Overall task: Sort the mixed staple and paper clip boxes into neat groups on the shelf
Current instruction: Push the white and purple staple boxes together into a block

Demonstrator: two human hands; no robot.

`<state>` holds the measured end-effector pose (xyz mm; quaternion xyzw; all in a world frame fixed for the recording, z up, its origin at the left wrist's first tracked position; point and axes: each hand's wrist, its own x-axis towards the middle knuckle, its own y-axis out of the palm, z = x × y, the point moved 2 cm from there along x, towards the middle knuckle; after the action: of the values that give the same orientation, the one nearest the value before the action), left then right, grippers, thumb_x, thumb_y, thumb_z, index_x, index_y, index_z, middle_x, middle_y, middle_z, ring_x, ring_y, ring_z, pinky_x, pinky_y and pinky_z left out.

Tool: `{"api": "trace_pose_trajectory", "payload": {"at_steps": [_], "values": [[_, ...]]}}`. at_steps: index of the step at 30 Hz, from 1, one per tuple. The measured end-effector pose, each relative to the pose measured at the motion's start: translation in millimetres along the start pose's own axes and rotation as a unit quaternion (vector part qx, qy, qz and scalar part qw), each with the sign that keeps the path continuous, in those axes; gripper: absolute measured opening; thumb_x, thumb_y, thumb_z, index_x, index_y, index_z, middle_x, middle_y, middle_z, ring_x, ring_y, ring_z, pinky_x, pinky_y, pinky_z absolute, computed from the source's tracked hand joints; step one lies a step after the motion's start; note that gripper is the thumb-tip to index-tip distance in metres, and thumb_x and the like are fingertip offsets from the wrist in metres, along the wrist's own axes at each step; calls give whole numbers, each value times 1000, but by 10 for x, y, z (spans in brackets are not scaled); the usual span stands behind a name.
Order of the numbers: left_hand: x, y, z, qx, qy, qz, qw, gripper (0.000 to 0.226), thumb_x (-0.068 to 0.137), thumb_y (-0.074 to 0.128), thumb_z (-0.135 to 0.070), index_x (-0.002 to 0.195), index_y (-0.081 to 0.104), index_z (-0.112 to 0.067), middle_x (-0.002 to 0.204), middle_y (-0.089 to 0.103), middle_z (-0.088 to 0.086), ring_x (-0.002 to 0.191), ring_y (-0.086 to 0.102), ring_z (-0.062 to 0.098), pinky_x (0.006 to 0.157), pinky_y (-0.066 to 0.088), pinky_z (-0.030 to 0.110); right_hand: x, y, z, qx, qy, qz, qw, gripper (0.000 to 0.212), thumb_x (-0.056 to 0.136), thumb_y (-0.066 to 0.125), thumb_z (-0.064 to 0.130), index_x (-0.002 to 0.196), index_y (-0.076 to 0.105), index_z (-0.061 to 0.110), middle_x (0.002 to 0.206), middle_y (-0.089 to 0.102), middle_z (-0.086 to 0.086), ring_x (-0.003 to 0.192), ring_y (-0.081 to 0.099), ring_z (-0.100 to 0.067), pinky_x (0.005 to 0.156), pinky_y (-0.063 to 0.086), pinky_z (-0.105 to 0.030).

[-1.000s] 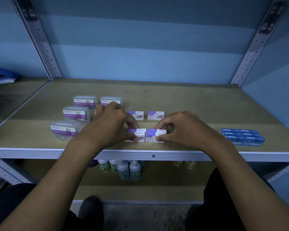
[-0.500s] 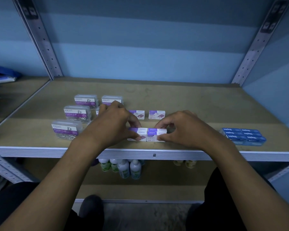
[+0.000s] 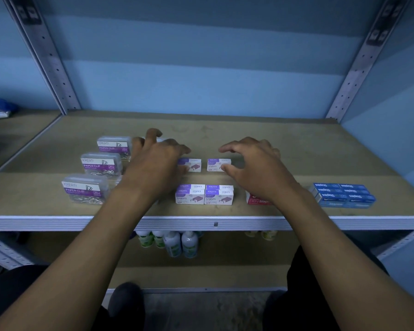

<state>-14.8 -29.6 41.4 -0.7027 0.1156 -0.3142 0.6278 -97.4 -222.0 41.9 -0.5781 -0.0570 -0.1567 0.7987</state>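
Nearest you, at the shelf's front edge (image 3: 58,222), sit the stacked white staple boxes (image 3: 204,195), side by side and touching, with a red staple box (image 3: 256,199) partly under your right wrist and blue staple boxes (image 3: 342,195) further right. Clear paper clip boxes (image 3: 85,188) run back along the left. Your left hand (image 3: 153,166) and right hand (image 3: 256,167) hover spread, gripping nothing, over two separate white staple boxes (image 3: 216,164). Bare board lies behind them up to the wall

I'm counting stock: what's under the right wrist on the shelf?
A red staple box shows partly beside the right hand. The wrist covers the rest of it, so whether more boxes lie there cannot be seen.
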Motion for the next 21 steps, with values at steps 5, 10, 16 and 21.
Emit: {"api": "trace_pose_trajectory", "payload": {"at_steps": [5,10,16,21], "values": [[51,56,4,14,-5,17,1000,38,89,53,-36,126,61,-37,131,62,-10,137,25,33,105,23,50,52,49,-21,-8,8,20,1000,38,95,61,40,132,61,39,135,61,8,130,44,-27,106,32,-48],[87,68,-12,16,-8,12,1000,26,90,53,-34,112,67,-36,119,68,-8,133,30,31,105,24,49,103,95,-13,-12,10,24,1000,31,95,60,36,125,66,38,129,66,9,126,48,-28,103,34,-47],[130,69,4,-10,-24,-10,1000,18,90,59,-30,102,72,-34,103,73,-7,127,36,25,101,25,45,152,150,-10,-8,13,24,1000,22,95,61,31,114,72,37,118,71,11,120,51,-26,101,35,-44],[120,58,-7,-19,-22,-19,999,18,89,60,-26,99,73,-33,100,74,-6,126,37,25,99,25,44,175,166,-10,9,17,-1,1000,19,92,66,29,106,75,36,107,74,13,115,56,-22,102,41,-46]]}}
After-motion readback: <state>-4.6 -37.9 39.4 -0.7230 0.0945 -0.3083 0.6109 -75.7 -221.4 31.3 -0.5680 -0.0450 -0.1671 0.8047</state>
